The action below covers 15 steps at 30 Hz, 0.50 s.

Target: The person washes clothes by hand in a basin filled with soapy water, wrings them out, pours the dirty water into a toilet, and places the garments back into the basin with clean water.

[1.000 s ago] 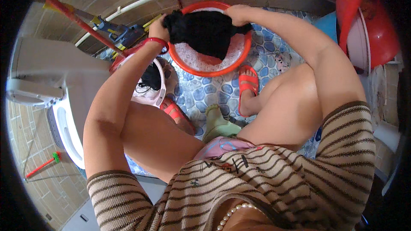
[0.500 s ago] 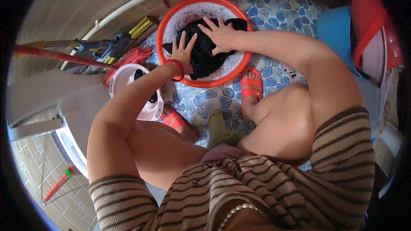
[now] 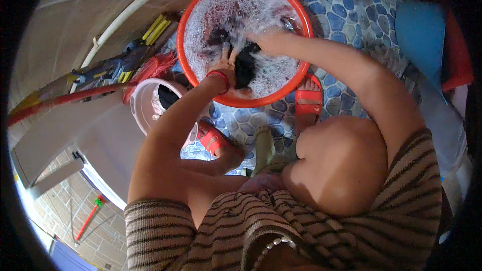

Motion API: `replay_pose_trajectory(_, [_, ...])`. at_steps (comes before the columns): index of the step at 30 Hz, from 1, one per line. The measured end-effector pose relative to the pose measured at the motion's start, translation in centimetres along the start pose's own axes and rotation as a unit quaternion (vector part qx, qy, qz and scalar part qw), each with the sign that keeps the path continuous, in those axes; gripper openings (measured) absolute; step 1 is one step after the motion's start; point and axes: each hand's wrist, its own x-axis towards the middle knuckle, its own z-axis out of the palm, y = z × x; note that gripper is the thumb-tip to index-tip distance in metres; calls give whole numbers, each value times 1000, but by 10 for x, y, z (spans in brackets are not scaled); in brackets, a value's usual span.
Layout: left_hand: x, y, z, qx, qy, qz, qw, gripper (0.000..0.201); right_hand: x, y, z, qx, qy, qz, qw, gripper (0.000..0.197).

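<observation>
A round orange-red basin (image 3: 182, 52) full of sudsy water stands on the floor in front of me. Black cloth (image 3: 246, 65) lies mostly under the foam, with a dark patch showing in the middle. My left hand (image 3: 224, 66) reaches in over the near left rim, fingers stretched and apart, touching the water beside the cloth. From the right comes my right hand (image 3: 270, 42), dipped into the foam at the cloth's far side; its fingers are hidden and smeared by splashing.
A pale pink bucket (image 3: 142, 104) with black and light cloth inside stands left of the basin. Behind it lean red broom bristles (image 3: 153, 73) and poles. A blue tub (image 3: 420, 35) is at the far right. My feet in red sandals (image 3: 308, 101) flank the basin's near side.
Both hands have gone from lying spread on top of the black cloth down into the water. The cloth has sunk largely under the foam, and the water is churned. The view has shifted.
</observation>
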Motion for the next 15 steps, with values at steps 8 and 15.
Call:
replay_pose_trajectory(8, [42, -15, 26, 48, -101, -4, 994, 52, 28, 45, 6, -38, 3, -21, 999, 63])
replay_pose_trajectory(15, [32, -9, 11, 112, -29, -67, 991, 38, 35, 38, -38, -14, -26, -43, 999, 61])
